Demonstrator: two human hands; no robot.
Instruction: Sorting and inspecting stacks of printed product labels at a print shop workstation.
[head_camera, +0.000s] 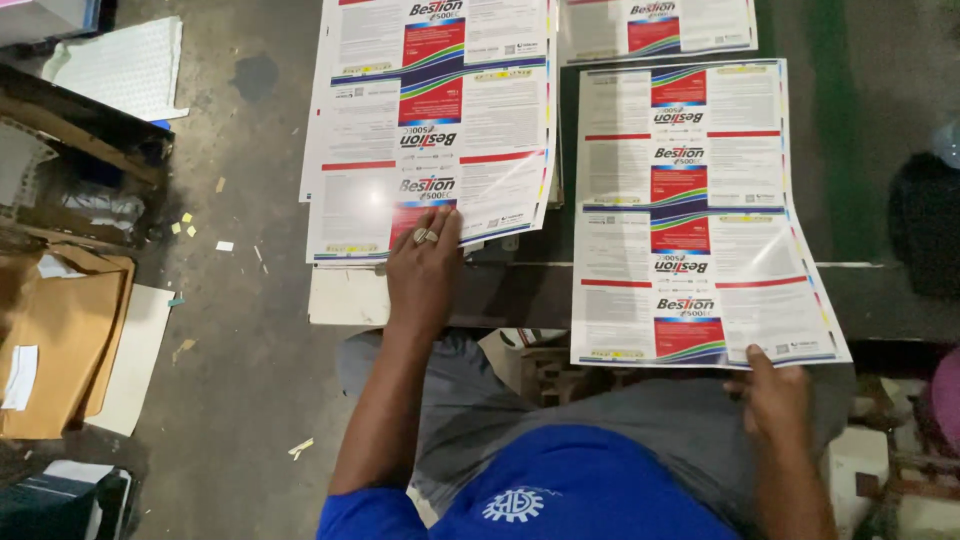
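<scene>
My left hand (424, 268), with a ring on one finger, rests flat on the near edge of a stack of glossy printed label sheets (430, 120), white with red and blue panels. My right hand (772, 395) grips the near right corner of another printed sheet (700, 210), which lies long-ways toward me and overhangs the edge of a dark work surface (870, 300). A third sheet (655, 25) of the same kind lies at the far end, partly cut off by the frame's top.
The grey concrete floor (240, 400) on the left carries paper scraps, a brown cardboard piece (60, 340), white boards and a cluttered wooden box (70, 170). A pale block (348, 296) sits under the left stack. Dark objects stand at the right edge.
</scene>
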